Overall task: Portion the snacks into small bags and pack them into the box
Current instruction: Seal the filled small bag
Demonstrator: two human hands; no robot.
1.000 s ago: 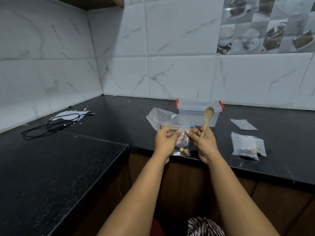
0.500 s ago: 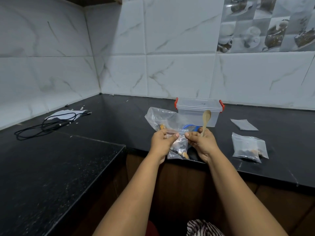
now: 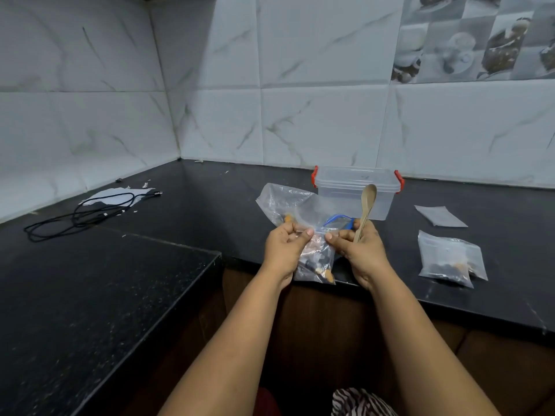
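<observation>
On the dark bench [image 3: 300, 181] I see a clear box [image 3: 356, 195] with red clips at the back, a filled bag [image 3: 450, 259] and a flat empty bag [image 3: 440, 216] to the right, and a black cable [image 3: 81, 216] far left. My left hand [image 3: 283, 250] and right hand [image 3: 359, 253] each pinch the top edge of a small bag [image 3: 316, 261] of snacks hanging between them at the bench edge. The right grip also holds a wooden spoon [image 3: 366, 208] upright.
</observation>
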